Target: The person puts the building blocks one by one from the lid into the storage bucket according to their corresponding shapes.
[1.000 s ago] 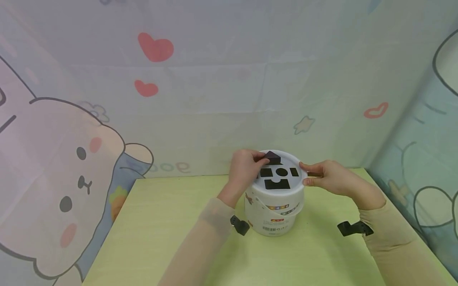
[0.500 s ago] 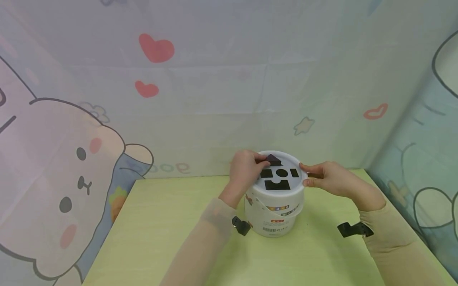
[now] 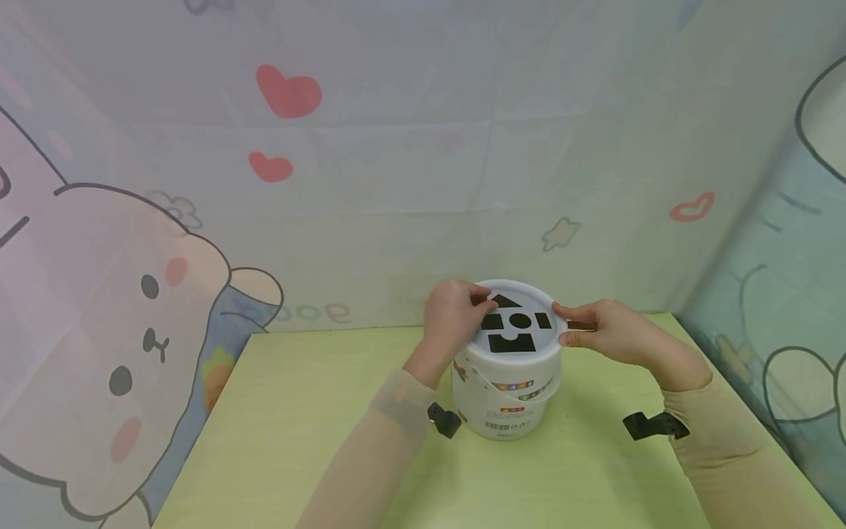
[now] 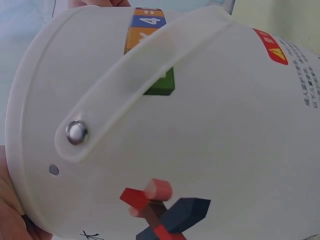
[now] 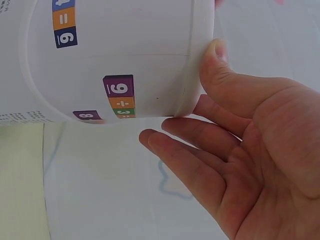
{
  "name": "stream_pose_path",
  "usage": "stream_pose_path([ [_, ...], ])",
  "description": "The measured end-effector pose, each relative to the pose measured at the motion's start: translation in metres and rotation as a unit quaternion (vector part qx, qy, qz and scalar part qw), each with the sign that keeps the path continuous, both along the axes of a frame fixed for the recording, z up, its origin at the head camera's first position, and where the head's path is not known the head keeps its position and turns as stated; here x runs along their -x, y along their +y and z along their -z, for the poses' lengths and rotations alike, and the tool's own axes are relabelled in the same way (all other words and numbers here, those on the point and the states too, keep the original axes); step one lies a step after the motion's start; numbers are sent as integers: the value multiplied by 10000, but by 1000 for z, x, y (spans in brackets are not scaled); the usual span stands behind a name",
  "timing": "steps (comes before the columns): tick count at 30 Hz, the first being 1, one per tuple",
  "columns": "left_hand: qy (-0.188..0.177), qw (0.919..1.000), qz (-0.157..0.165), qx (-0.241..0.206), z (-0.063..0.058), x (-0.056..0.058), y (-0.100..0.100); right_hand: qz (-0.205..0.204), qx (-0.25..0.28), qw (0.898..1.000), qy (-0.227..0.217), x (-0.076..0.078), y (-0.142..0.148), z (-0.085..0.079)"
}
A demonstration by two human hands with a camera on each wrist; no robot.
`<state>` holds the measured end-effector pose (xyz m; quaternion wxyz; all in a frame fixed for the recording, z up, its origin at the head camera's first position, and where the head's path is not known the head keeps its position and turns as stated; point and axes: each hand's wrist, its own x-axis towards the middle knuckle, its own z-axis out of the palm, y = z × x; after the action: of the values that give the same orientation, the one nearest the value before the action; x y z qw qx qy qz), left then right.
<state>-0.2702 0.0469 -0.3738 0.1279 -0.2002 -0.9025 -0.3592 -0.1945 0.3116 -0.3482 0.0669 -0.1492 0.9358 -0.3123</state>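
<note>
A white plastic bucket (image 3: 505,400) stands upright on the table, its white lid (image 3: 538,339) pierced by dark shaped holes: a triangle, a circle, rectangles and a notched shape. My left hand (image 3: 452,316) is over the lid's left side, thumb and fingertips at the edge of the triangular hole (image 3: 506,301), with nothing visible between them. At the right, my right hand (image 3: 611,329) holds the rim; its thumb (image 5: 218,55) lies on the lid edge in the right wrist view, with the fingers lower along the side. The bucket handle (image 4: 145,65) hangs down in the left wrist view.
The bucket rests on a pale green table (image 3: 317,411). Behind it hangs a printed cloth backdrop (image 3: 423,184) with hearts and a large rabbit figure. Each sleeve carries a small black wrist camera (image 3: 444,420).
The dark triangular block by the left fingers has sunk through the triangular hole and out of sight. My left hand has barely shifted; the right hand stays on the rim.
</note>
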Motion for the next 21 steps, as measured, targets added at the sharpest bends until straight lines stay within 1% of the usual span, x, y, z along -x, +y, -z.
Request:
stream_pose_path([
  [11,151,9999,57,8,1,0,-4,-3,51,10000,-6,0,-1,0],
  [13,132,9999,80,-40,1,0,-5,1,64,10000,-4,0,-1,0],
  [17,-69,9991,195,-360,3,1,-9,14,75,10000,7,0,-2,1],
  [21,-243,9954,458,-806,6,2,-16,-3,81,10000,49,1,-3,3],
])
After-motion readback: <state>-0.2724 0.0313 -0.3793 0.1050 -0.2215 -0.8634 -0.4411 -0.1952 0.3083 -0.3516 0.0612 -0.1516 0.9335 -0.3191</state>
